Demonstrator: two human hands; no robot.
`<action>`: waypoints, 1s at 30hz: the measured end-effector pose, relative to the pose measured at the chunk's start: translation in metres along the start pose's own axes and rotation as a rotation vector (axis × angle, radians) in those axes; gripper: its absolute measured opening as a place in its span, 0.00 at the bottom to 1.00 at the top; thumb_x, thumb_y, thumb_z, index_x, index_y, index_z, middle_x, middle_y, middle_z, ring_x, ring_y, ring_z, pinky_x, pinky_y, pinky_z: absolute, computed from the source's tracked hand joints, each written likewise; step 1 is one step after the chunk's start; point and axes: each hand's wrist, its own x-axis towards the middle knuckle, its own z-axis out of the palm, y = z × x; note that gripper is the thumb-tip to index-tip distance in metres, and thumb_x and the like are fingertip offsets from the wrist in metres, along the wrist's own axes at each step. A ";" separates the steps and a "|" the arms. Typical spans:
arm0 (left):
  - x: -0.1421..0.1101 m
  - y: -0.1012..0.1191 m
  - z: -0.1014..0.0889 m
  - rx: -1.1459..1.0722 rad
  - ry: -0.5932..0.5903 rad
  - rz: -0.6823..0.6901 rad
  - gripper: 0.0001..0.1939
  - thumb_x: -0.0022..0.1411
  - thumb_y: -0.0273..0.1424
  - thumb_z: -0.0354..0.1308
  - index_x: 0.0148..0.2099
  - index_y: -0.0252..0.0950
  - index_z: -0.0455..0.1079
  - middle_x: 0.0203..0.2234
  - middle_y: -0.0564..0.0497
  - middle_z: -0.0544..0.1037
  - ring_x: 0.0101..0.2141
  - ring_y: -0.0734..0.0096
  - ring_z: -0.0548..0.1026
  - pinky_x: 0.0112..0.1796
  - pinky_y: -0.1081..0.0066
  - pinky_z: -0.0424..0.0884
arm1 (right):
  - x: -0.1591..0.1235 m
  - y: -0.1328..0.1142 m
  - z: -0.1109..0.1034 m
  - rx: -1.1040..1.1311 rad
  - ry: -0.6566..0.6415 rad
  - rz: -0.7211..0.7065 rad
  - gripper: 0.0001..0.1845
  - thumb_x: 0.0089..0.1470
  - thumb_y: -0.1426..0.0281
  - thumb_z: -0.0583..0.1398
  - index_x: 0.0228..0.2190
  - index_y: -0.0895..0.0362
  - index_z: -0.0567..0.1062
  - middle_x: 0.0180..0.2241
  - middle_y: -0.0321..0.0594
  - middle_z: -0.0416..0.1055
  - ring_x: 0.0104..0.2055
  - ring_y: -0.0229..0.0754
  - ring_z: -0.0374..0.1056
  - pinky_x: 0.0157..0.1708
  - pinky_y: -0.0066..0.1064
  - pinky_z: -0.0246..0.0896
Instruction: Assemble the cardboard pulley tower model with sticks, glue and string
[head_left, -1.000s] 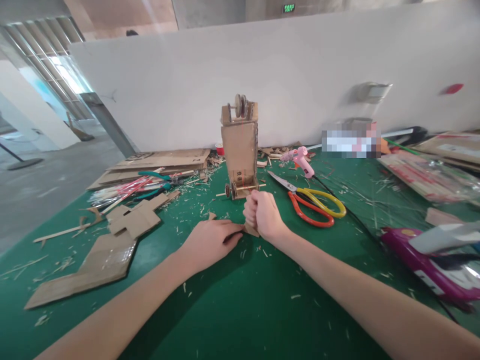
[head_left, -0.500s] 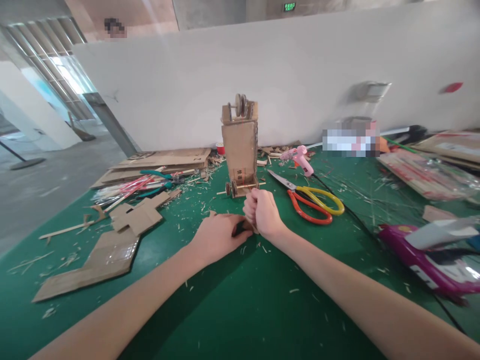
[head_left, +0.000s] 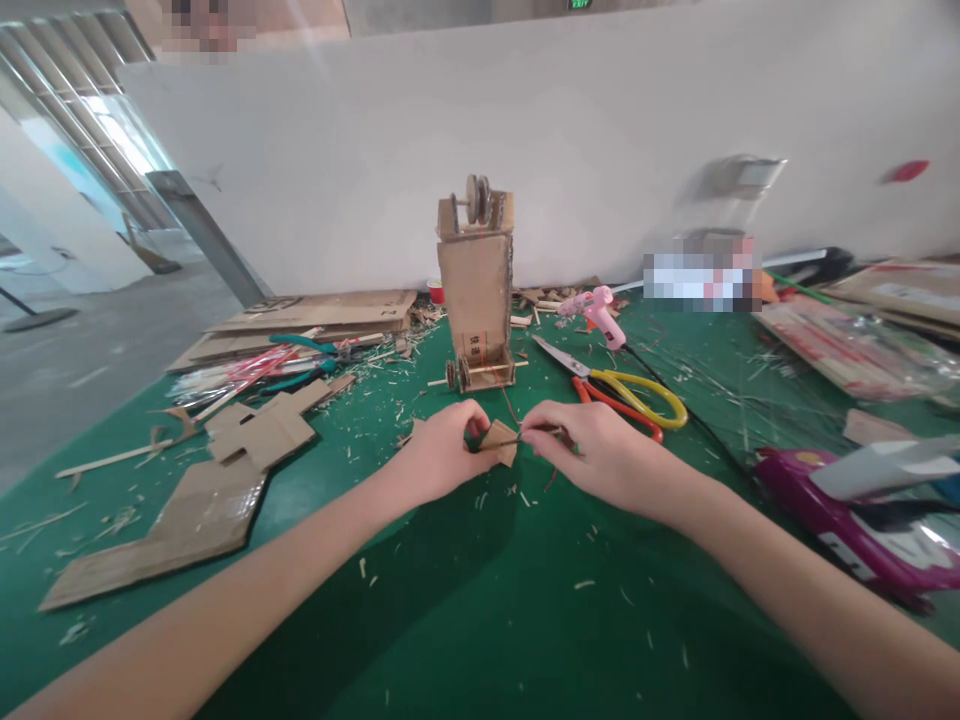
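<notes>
- left hand's grip (head_left: 439, 452) is pinched on a small cardboard piece (head_left: 504, 450), sitting right between the two hands
- right hand's grip (head_left: 604, 455) has its fingertips together on a thin dark stick (head_left: 511, 441) that runs left over that piece
- just past both grips, a cardboard tower (head_left: 477, 285) stands upright on the green tabletop (head_left: 465, 610), red string (head_left: 510, 404) trailing toward the hands
- scissors (head_left: 583, 369) lie just beyond the right grip, pink glue gun (head_left: 606, 318) farther back
</notes>
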 end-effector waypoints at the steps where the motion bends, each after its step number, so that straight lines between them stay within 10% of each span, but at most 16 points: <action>1: 0.001 0.000 -0.001 -0.056 -0.001 -0.024 0.14 0.52 0.41 0.59 0.36 0.37 0.64 0.31 0.51 0.74 0.24 0.71 0.71 0.23 0.73 0.64 | -0.002 -0.002 0.000 -0.078 -0.005 -0.022 0.14 0.63 0.64 0.49 0.35 0.54 0.72 0.30 0.34 0.72 0.29 0.34 0.64 0.28 0.26 0.53; 11: 0.002 -0.008 0.004 -0.218 0.210 0.004 0.09 0.61 0.32 0.51 0.43 0.36 0.68 0.36 0.47 0.76 0.34 0.66 0.76 0.30 0.69 0.74 | 0.008 -0.003 0.042 -0.774 0.001 0.108 0.12 0.62 0.73 0.45 0.35 0.59 0.68 0.27 0.44 0.72 0.27 0.43 0.71 0.21 0.29 0.46; 23: -0.001 -0.023 0.008 -0.428 0.297 -0.023 0.13 0.64 0.33 0.48 0.48 0.34 0.65 0.36 0.46 0.76 0.35 0.67 0.79 0.36 0.66 0.78 | 0.036 -0.028 0.058 -0.254 0.041 0.326 0.11 0.60 0.73 0.46 0.33 0.60 0.67 0.27 0.48 0.72 0.28 0.45 0.69 0.27 0.32 0.55; 30: -0.006 -0.025 0.008 -0.378 0.377 0.011 0.11 0.63 0.34 0.48 0.42 0.36 0.68 0.35 0.48 0.78 0.38 0.66 0.78 0.42 0.64 0.76 | 0.051 -0.027 0.059 0.294 0.033 0.442 0.14 0.57 0.76 0.45 0.23 0.56 0.62 0.14 0.28 0.52 0.15 0.32 0.50 0.19 0.25 0.50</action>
